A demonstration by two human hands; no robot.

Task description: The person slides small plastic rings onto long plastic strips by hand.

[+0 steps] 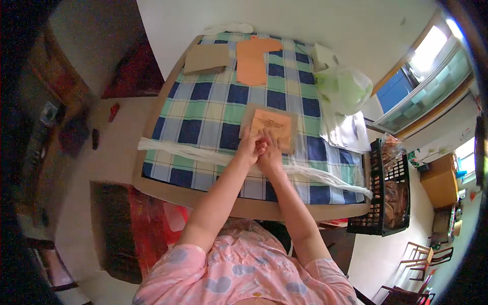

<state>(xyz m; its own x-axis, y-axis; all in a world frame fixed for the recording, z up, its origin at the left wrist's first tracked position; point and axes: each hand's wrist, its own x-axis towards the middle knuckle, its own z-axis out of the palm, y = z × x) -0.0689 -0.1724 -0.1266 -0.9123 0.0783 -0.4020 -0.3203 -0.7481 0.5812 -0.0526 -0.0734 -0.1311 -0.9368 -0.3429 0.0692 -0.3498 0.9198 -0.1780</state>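
On the checked cloth [190, 131] lies an orange printed sheet [277, 122] on a grey-beige flat piece [246, 122]. My left hand [249, 148] rests at the sheet's lower left edge, its fingers curled against the other hand. My right hand [270, 152] touches it, with some fingers stretched out flat over the sheet's lower part. What lies between the two hands, if anything, is too small to make out. A long white strip [193, 152] runs across the cloth and passes by my wrists.
Farther back lie a cardboard piece [207, 58] and an orange cut-out [251, 63]. Plastic bags [345, 90] and white sheets [351, 133] are at the right. A black crate [376, 203] stands beside the table's right edge.
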